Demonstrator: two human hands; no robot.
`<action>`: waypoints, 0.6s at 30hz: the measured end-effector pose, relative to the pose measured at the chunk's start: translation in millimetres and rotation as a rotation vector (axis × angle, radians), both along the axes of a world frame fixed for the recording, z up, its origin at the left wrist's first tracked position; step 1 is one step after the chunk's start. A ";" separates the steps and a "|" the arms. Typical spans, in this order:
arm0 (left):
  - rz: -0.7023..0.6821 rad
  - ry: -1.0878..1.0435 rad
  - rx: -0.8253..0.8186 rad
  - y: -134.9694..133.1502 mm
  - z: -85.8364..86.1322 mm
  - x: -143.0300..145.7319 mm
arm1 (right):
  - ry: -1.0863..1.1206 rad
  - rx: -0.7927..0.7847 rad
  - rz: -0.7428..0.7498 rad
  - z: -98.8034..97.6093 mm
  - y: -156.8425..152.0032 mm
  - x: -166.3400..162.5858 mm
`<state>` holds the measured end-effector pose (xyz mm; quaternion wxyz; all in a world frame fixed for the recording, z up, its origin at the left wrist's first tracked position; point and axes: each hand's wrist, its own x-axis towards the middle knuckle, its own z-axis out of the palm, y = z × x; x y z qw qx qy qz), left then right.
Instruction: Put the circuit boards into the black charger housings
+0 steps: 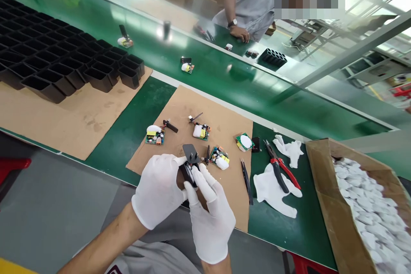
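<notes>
My left hand (160,190), in a white glove, is wrapped round a black plastic adapter case (186,174) just above the table's front edge. The gloved fingers of my right hand (210,209) close on the same case from the other side, at its open end. Over that opening tilts a flat black plug cover (191,154) with two round pins. White and dark parts show inside the case, but my fingers hide most of them. Closest to my hands lies a circuit board (220,158) with a white pad and a small black piece wired to it.
More circuit boards (155,135) lie on the cardboard sheet (224,120). Tweezers (246,181), red-handled pliers (280,167) and white gloves (272,190) are to the right, beside a carton (324,192) of white pieces. Black cases (64,60) stand in rows at left. Opposite stands a person (247,4).
</notes>
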<state>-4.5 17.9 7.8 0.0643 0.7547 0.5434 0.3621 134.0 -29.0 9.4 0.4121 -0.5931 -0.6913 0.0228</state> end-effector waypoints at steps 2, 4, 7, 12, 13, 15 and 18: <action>-0.010 -0.001 -0.012 0.7 -1.1 -0.2 | -0.096 -0.004 0.001 -3.9 -1.8 2.0; -0.003 -0.007 -0.022 1.2 -0.1 -0.1 | -0.173 -0.023 0.001 -3.7 -1.9 4.4; -0.005 -0.055 0.006 1.2 9.5 -1.2 | -0.265 -0.049 -0.014 4.6 -3.5 6.7; -0.045 -0.116 0.095 1.4 27.2 -7.0 | -0.375 -0.074 -0.097 10.3 -9.2 5.6; -0.046 -0.087 0.095 2.5 25.5 -8.0 | -0.375 -0.069 -0.091 6.3 -8.2 4.8; -0.029 -0.008 0.073 5.5 16.4 -9.2 | -0.358 -0.063 -0.059 -5.4 -3.5 3.1; -0.009 0.034 0.012 9.1 -1.2 -9.7 | -0.317 -0.070 -0.024 -20.9 4.6 0.6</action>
